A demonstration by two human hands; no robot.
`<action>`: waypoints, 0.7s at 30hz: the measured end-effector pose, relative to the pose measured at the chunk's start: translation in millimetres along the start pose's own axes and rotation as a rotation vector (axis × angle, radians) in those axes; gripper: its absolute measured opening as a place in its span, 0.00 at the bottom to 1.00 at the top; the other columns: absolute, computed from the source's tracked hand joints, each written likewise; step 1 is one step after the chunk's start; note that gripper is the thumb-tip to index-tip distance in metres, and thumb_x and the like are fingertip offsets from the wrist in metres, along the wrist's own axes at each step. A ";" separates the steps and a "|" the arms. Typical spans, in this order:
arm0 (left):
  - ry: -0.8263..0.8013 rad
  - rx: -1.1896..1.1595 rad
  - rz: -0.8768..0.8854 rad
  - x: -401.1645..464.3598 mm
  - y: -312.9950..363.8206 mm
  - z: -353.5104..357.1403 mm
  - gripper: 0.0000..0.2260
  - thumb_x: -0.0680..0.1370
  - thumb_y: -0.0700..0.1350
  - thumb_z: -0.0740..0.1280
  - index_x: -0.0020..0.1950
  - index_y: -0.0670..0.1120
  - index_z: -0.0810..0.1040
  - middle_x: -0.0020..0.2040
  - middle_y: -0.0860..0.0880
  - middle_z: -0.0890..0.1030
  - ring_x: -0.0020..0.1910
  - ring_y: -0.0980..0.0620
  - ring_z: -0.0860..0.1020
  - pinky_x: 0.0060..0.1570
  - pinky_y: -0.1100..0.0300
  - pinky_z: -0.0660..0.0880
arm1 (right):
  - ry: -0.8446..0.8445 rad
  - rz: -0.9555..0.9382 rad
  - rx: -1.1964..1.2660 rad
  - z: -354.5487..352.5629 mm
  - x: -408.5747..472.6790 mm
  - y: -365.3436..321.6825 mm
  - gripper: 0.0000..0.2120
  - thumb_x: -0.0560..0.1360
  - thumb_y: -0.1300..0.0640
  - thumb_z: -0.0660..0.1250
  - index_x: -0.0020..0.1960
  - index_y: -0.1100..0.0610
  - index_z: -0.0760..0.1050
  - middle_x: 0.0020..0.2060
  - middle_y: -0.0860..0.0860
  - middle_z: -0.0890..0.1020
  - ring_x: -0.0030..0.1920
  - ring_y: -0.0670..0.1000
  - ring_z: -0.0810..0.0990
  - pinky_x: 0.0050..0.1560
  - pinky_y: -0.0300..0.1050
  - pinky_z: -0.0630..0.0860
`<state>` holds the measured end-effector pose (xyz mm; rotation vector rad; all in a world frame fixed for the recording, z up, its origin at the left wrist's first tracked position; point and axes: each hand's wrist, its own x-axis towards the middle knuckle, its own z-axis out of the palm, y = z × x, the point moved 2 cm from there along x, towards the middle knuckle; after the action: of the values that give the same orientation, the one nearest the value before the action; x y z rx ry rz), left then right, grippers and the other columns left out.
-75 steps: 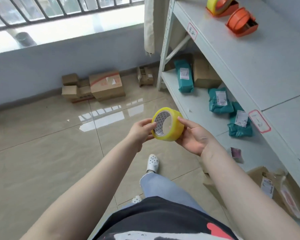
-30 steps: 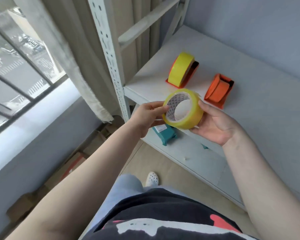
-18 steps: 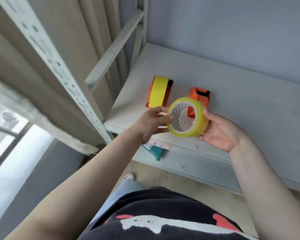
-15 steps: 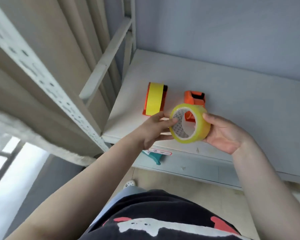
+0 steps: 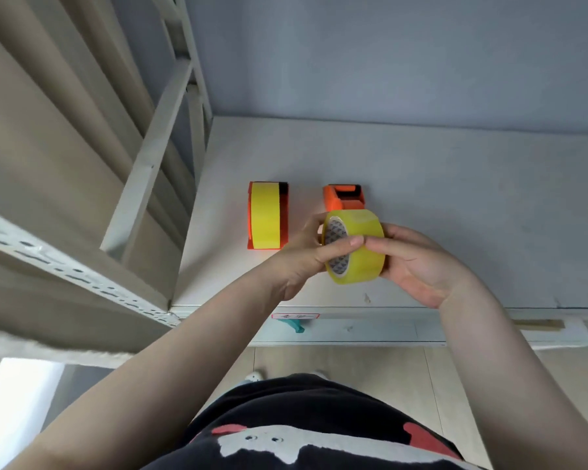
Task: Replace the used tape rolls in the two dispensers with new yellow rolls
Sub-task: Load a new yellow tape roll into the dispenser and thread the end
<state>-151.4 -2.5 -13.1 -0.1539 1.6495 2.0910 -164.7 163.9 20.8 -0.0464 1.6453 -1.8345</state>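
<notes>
Both hands grip one yellow tape roll [image 5: 355,245] — left hand [image 5: 306,256] pinching its near rim, right hand [image 5: 418,262] cupping the far side. Behind it on the shelf [image 5: 455,184]: loaded dispenser [image 5: 267,215], empty orange dispenser [image 5: 343,196] — partly hidden.

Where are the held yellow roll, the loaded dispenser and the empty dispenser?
held yellow roll [image 5: 365,252], head view, outer band.
loaded dispenser [image 5: 265,215], head view, its yellow tape.
empty dispenser [image 5: 343,196], head view, orange body.

Both forearms are bare to the edge of view, with no sleeves, watch or rings showing on the left hand [image 5: 301,257] or the right hand [image 5: 418,266]. The person wears a black T-shirt [image 5: 306,425] printed with white and red shapes. A white perforated clog [image 5: 253,377] covers one foot.
</notes>
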 end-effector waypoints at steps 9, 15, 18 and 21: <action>0.054 0.017 -0.003 13.9 11.0 26.8 0.39 0.60 0.58 0.75 0.69 0.51 0.67 0.63 0.46 0.79 0.61 0.48 0.79 0.51 0.55 0.76 | 0.173 -0.165 -0.069 -21.8 -7.4 -14.2 0.28 0.64 0.51 0.71 0.65 0.47 0.71 0.47 0.48 0.84 0.50 0.48 0.83 0.49 0.43 0.77; 0.075 0.040 0.013 19.6 12.7 36.3 0.42 0.58 0.53 0.77 0.69 0.52 0.65 0.62 0.41 0.78 0.61 0.44 0.78 0.58 0.49 0.77 | 0.120 -0.122 0.106 -28.7 5.1 -12.4 0.15 0.69 0.56 0.64 0.55 0.47 0.77 0.48 0.49 0.84 0.50 0.53 0.79 0.45 0.49 0.75; 0.076 0.006 0.000 21.7 10.2 39.8 0.43 0.59 0.52 0.77 0.71 0.52 0.63 0.63 0.44 0.78 0.61 0.46 0.78 0.56 0.52 0.76 | 0.117 -0.108 0.094 -36.7 6.8 -15.3 0.10 0.70 0.55 0.65 0.51 0.47 0.78 0.43 0.46 0.84 0.44 0.48 0.80 0.39 0.44 0.76; 0.089 -0.040 -0.001 23.6 7.5 44.5 0.39 0.64 0.48 0.76 0.72 0.51 0.63 0.61 0.47 0.79 0.59 0.48 0.78 0.53 0.53 0.76 | 0.150 -0.110 0.105 -42.4 9.3 -13.9 0.07 0.75 0.56 0.65 0.51 0.47 0.79 0.43 0.47 0.84 0.46 0.49 0.80 0.42 0.45 0.76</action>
<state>-166.6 45.1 -3.0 -0.2640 1.6584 2.1449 -196.9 196.2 20.9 0.0479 1.6736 -2.0485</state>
